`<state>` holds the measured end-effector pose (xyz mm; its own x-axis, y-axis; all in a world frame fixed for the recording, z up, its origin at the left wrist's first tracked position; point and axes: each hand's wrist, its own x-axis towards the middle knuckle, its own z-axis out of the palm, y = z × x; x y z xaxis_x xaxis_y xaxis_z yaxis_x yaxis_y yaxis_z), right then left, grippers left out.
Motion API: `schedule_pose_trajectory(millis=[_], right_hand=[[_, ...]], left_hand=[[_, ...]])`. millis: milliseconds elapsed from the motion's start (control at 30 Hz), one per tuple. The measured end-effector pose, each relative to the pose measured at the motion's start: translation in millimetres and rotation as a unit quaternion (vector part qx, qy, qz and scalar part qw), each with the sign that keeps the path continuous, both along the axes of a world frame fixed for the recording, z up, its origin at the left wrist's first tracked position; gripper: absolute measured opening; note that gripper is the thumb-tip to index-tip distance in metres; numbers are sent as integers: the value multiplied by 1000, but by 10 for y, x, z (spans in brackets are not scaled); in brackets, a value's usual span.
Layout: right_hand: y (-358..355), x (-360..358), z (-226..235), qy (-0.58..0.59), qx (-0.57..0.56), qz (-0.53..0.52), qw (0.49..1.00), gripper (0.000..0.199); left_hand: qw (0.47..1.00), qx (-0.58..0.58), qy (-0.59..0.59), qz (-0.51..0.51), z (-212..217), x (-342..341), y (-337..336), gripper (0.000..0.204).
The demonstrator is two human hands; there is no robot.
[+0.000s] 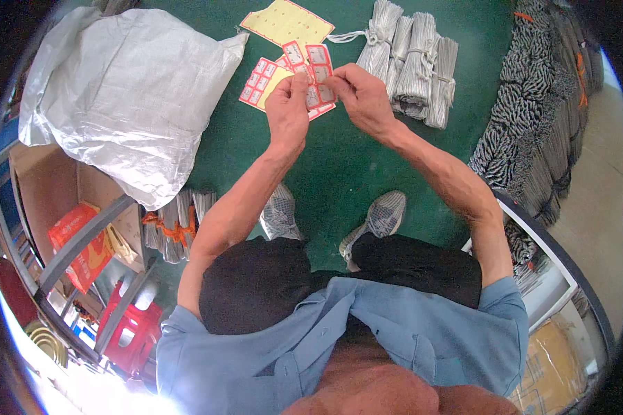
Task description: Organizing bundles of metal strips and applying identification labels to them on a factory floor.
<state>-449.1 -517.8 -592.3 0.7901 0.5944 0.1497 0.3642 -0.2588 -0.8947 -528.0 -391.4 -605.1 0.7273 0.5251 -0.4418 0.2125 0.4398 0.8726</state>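
Between my two hands is a sheet of red-bordered sticker labels (318, 55) with handwriting on it. My left hand (288, 111) is closed, its thumb pressed on the sheet's left side. At the right edge, the thumb and fingers of my right hand (364, 98) pinch the same sheet. More label sheets (257, 81) lie fanned beneath, partly covered by my left hand; whether that hand also grips any of them is hard to tell. Just beyond is a yellow backing sheet (288, 22) on the green surface. Tied bundles of thin grey strands (417, 59) lie right of my right hand.
A large white plastic sack (128, 90) spreads over the left side. Long stacks of dark grey cords (526, 104) line the right. At lower left are a metal frame (83, 245), a red box (83, 242), a red stool (128, 332) and more bundles (173, 225).
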Motion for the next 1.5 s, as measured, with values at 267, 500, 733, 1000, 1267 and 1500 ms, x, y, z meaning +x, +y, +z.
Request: schedule_pose_trajectory(millis=[267, 500, 733, 1000, 1267, 1500], right_hand=[[-67, -32, -121, 224, -46, 17, 973, 31], [-74, -15, -138, 202, -45, -17, 978, 29], [-61, 66, -49, 179, 22, -104, 978, 24], [-95, 12, -108, 290, 32, -10, 957, 25], [-97, 58, -119, 299, -1, -8, 954, 27], [-104, 57, -116, 291, 25, -28, 956, 27]], left_hand=[[1000, -1, -17, -4, 4, -13, 23, 30], [995, 56, 4, -80, -42, -94, 20, 27], [1000, 0, 20, -5, -49, -46, 88, 24], [994, -95, 44, -32, -24, -109, 34, 22], [985, -152, 24, -80, -10, -122, 29, 16], [989, -93, 32, -111, -15, -134, 43, 17]])
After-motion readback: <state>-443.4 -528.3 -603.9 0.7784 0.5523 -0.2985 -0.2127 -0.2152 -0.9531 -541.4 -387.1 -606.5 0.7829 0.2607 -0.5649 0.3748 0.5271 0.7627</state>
